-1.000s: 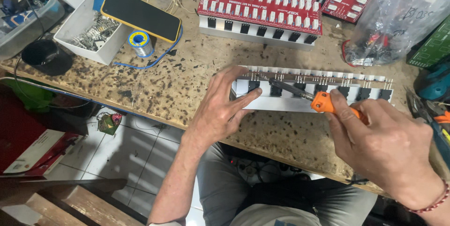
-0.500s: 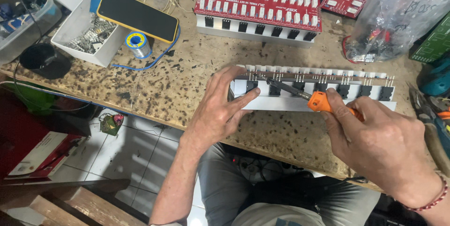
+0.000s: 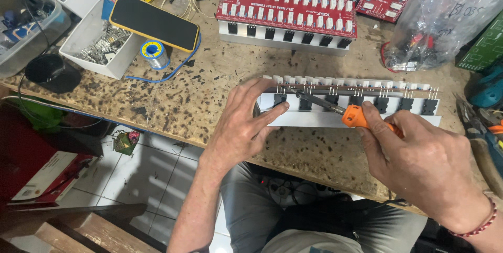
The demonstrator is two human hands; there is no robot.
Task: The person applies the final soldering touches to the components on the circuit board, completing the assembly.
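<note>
Under right hand (image 3: 424, 164), orange soldering iron (image 3: 352, 115) handle, grip pinching, mostly hidden

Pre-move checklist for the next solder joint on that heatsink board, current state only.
1. Left hand steadying the heatsink board: ok, fingers rest on its left end.
2. Right hand gripping the soldering iron: ok.
3. Iron tip on the component leads: ok, near the left end.
4. Solder wire in hand: not ok, the solder spool sits apart by the phone.
5. Joint wetted: cannot tell.
</note>
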